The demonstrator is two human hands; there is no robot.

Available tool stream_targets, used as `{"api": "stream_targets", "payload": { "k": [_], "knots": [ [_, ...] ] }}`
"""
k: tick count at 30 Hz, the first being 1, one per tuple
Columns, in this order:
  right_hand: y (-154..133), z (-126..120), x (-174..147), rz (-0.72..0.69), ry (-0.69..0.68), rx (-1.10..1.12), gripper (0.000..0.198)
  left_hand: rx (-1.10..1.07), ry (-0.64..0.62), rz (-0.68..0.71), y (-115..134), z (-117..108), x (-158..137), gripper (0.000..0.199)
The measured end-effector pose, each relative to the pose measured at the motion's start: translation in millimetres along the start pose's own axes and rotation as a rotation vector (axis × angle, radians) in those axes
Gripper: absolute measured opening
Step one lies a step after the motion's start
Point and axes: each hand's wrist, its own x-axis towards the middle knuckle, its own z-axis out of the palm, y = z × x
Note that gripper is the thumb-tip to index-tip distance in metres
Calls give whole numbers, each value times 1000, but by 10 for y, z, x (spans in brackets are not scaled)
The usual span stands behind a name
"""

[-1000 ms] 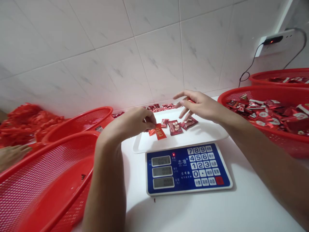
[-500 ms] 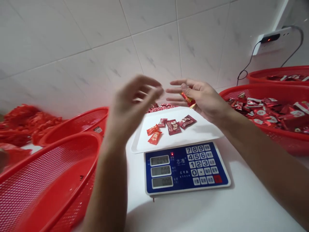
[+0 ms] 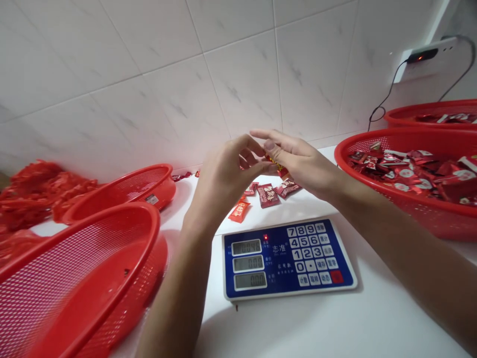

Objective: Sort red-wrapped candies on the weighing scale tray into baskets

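My right hand (image 3: pixel 298 156) is closed around a red-and-yellow wrapped candy (image 3: pixel 283 172), with the thumb laid over it. My left hand (image 3: pixel 234 164) meets it from the left; its curled fingers and thumb close at the candy's near end, partly hidden. Both hands hover over the white pan (image 3: pixel 257 219) of a scale. On the pan lie dark red wrapped candies (image 3: pixel 268 196) and orange-red ones (image 3: pixel 239 212). The scale's blue keypad panel (image 3: pixel 278 286) faces me, its display lit.
At the left stand two red mesh baskets, the nearer basket (image 3: pixel 143 211) almost bare inside. Red plastic bags (image 3: pixel 40 191) are heaped behind them. A red basket (image 3: pixel 417 196) full of candies stands right, another behind it. The tiled wall (image 3: pixel 238 89) closes off the back.
My left hand has moved right and lowered slightly to meet my right hand, which shifted a little left with the candy. The scale's top reading has changed slightly.
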Motion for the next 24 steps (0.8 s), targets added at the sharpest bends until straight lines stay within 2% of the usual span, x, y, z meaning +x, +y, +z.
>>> {"api": "stream_targets", "payload": {
  "k": [5,12,18,21,24],
  "knots": [
    [-4,14,-36,5,-13,-12,52,65,-29,46,21,39,10,8],
    [74,15,-12,-24,-107,66,37,119,-71,83,40,37,-4,9],
    [52,48,2,-71,-150,36,38,125,-80,112,48,7,0,14],
    [23,-118,20,-61,-58,-106,44,25,-93,55,-17,-19,17,4],
    [68,-545,-130,-71,151,-439,44,110,-40,-88,-152,18,50,11]
  ]
}}
